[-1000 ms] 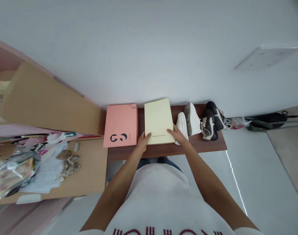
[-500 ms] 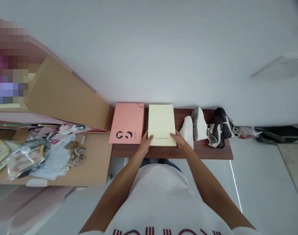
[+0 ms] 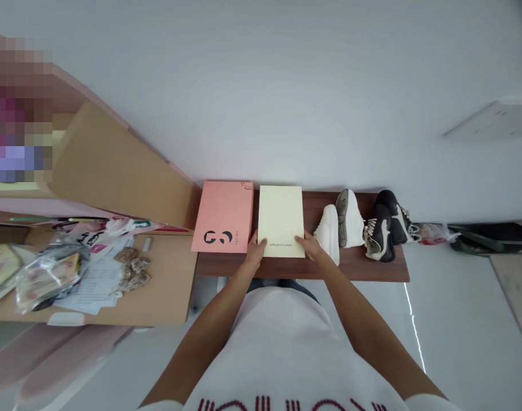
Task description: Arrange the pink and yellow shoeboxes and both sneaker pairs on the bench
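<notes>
A pale yellow shoe box (image 3: 280,217) marked MEIZHIYUAN is between my two hands, over the brown wooden shelf (image 3: 295,269). My left hand (image 3: 256,251) grips its near left corner, thumb on the lid. On its near right corner, my right hand (image 3: 310,246) holds it the same way. Whether the box rests on the shelf or is slightly raised, I cannot tell. Left of it lies a pink shoe box (image 3: 224,214) with dark lettering. White sneakers (image 3: 329,231) stand just right of my right hand, with black sneakers (image 3: 380,234) beyond them.
A desk (image 3: 167,285) on the left carries papers, a clear plastic bag (image 3: 51,274) and a patterned scrunchie (image 3: 135,271). A tan panel (image 3: 119,165) rises at its back. The wall (image 3: 286,97) runs behind the shelf. A dark bag (image 3: 492,238) lies at the far right.
The yellow box has shifted slightly left, nearer the pink box, with my right hand moving along with it. Both hands keep their hold.
</notes>
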A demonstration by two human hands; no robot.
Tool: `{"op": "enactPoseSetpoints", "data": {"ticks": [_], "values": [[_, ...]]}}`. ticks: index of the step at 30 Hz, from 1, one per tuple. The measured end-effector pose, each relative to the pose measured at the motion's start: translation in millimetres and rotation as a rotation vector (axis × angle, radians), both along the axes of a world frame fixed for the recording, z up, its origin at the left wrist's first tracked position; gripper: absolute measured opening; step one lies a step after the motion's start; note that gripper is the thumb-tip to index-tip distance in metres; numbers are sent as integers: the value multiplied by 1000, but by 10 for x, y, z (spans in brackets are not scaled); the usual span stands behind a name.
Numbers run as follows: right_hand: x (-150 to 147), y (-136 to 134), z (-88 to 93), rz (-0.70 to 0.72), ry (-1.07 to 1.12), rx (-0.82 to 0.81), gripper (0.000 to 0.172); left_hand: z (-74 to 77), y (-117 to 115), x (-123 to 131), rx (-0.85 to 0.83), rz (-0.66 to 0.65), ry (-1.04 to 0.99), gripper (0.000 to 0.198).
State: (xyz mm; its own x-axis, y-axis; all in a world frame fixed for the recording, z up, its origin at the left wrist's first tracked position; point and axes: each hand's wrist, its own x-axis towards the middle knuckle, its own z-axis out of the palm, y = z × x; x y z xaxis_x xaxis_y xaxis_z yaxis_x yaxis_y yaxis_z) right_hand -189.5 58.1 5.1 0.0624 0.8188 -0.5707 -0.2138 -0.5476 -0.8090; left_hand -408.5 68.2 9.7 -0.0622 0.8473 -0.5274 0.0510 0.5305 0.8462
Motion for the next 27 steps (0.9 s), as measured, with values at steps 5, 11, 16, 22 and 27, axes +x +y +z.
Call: {"op": "enactPoseSetpoints", "data": {"ticks": [5,11,16,22,27], "values": [[-15,28,-19,0,-1,38,57,41,64,36,-5,-20,76,63],[7,52,-52,26,-59,45,66,91,137,69,-1,-37,184,65],[62,21,-56,10,-113,37,80,221,123,195,65,-33,330,72],[285,0,53,-55,-101,21,95,434,100,595,249,-51,301,67],[722,-99,187,-101,-116,59,88,521,-34,1004,275,-184,249,62]]}}
